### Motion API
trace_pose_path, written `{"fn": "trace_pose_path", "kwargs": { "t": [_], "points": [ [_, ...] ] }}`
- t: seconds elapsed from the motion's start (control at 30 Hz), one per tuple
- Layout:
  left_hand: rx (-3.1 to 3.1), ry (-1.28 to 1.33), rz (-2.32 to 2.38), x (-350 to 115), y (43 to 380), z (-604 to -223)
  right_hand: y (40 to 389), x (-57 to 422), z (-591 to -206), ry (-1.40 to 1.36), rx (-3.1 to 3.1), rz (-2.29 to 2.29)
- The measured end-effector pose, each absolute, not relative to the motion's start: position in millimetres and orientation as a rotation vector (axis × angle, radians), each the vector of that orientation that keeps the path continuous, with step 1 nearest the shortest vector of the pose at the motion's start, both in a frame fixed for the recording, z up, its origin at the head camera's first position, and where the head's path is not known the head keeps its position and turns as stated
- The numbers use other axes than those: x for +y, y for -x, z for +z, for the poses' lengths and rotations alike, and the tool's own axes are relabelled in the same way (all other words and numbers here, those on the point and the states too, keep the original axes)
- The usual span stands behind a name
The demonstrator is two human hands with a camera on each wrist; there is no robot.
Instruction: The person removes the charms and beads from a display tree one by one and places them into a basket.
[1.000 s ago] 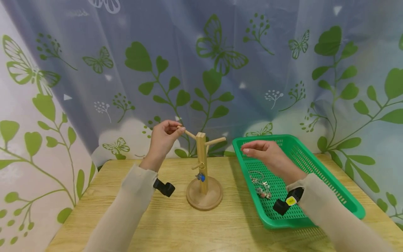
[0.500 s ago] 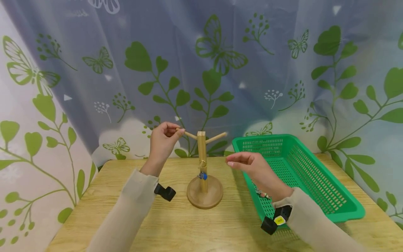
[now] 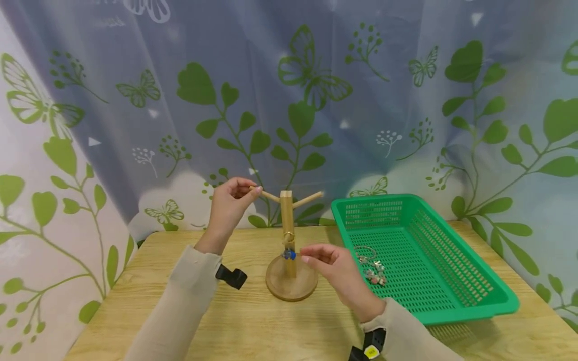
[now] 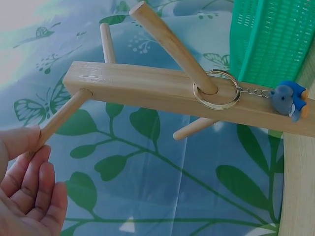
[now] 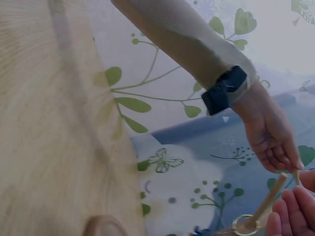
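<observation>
A wooden stand (image 3: 287, 215) with slanting pegs rises from a round base on the table. My left hand (image 3: 227, 210) pinches the tip of its upper left peg (image 4: 64, 117) between thumb and finger. A metal key ring (image 4: 198, 96) loops around the front peg. From its short chain hangs a blue and grey figure keychain (image 3: 289, 254). My right hand (image 3: 336, 271) is just right of this keychain, fingers loosely bent; nothing shows in them. In the right wrist view, several right-hand fingers (image 5: 290, 211) appear at the lower right corner.
To the right, a green plastic basket (image 3: 478, 313) stands on the wooden table (image 3: 253, 331). Several small trinkets (image 3: 376, 273) and a ring-shaped piece lie at its left side. A patterned curtain (image 3: 316, 140) hangs behind the table.
My right hand has moved left and down from over the basket to beside the keychain. The stand has turned slightly, its front peg now facing me. My left hand keeps its pinch.
</observation>
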State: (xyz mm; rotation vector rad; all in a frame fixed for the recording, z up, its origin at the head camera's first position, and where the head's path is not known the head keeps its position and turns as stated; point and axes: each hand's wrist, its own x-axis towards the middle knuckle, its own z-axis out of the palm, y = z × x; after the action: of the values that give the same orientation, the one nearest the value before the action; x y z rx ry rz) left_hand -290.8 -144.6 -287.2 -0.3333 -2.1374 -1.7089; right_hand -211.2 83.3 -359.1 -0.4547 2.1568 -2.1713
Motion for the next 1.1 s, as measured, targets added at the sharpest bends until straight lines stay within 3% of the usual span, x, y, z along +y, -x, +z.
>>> {"fn": "trace_pose_path", "kwargs": {
  "t": [0.4,1.1],
  "points": [
    [-2.202,0.375,-1.783,-148.1,292.6,-286.2,203.5,61.1,-390.8,0.397,2.034,-2.181],
    [-2.186,0.444,-1.880,-151.6,297.7,-288.7,224.1,45.5,-423.8,0.306,2.233,-2.371]
  ]
}}
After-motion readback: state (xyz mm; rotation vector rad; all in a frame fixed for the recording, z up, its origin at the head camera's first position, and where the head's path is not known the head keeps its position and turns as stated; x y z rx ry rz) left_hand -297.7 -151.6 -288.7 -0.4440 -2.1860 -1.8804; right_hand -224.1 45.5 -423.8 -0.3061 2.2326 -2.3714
